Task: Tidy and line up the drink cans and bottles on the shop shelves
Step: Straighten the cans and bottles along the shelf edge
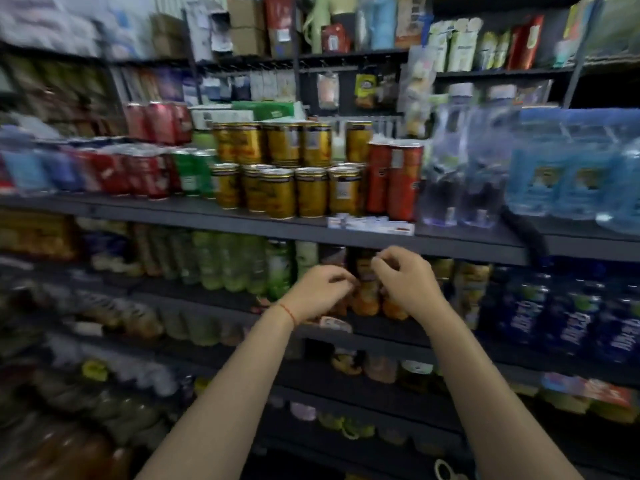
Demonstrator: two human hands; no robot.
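Observation:
My left hand [318,292] and my right hand [407,284] reach into the second shelf [381,332], backs toward me and fingers curled. Between them stands an orange drink bottle [365,296] with a dark cap; both hands' fingertips curl against it. Another orange bottle [394,310] shows below my right hand, mostly hidden. Green bottles [239,265] line the same shelf to the left, and dark blue bottles [568,317] stand to the right. On the shelf above, yellow cans [280,192] are stacked in two tiers, beside red and green cans [145,174].
Two red snack tubes [394,178] and large water bottles [460,168] stand right of the yellow cans. Small white boxes [370,225] lie on that shelf's front edge. Lower shelves hold jars and bottles [138,320]. The picture is blurred by motion.

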